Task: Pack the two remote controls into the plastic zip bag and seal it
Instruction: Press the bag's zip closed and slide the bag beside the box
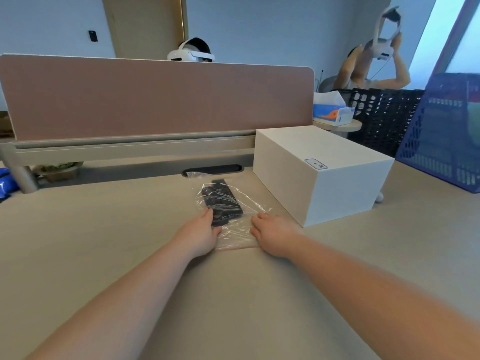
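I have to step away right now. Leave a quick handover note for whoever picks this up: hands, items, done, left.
Left hand: flat on the zip bag's left edge, touching the remotes.
Right hand: resting on the bag's right edge, holding nothing.
Both dark remotes are inside the clear bag on the desk, beside the white box.
Done: packing.
Left: the near-edge seal; cannot tell if it is closed, so press along it.

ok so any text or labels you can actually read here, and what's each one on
None can be read.
white box: small blue-bordered label on its top, dark characters too blurred to read.
tissue box: blue and orange print, no legible words.
remote controls inside the zip bag: button markings too small to read.
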Demonstrator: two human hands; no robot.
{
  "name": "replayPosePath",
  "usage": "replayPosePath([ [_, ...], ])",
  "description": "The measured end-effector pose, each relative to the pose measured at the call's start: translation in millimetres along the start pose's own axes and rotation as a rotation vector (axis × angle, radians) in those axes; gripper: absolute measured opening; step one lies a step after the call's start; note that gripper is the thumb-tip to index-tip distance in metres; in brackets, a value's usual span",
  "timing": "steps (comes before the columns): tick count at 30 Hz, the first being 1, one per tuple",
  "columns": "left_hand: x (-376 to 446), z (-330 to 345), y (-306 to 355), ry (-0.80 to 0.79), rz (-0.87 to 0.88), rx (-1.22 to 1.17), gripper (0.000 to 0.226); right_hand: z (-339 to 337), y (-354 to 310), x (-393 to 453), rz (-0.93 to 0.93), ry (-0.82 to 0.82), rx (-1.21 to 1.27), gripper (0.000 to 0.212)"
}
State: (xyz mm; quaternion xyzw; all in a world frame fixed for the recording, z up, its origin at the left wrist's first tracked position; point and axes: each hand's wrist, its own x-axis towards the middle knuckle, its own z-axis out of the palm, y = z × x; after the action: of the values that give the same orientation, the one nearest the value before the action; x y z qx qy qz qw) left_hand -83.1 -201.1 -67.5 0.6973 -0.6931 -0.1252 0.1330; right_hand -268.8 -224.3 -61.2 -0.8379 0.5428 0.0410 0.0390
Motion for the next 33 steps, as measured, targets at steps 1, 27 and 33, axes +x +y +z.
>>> replayPosePath([
  [1, 5, 0, 2, -0.005, 0.003, 0.005, 0.057, -1, 3, 3, 0.01, 0.003, -0.006, 0.038],
  [27, -6, -2, 15, 0.027, -0.044, 0.101, 0.055, -9, 8, -8, 0.092, 0.11, -0.062, 0.028],
  [33, -43, -9, 8, 0.021, -0.104, 0.134, 0.05, -5, -5, -30, 0.076, 0.168, -0.028, 0.027],
])
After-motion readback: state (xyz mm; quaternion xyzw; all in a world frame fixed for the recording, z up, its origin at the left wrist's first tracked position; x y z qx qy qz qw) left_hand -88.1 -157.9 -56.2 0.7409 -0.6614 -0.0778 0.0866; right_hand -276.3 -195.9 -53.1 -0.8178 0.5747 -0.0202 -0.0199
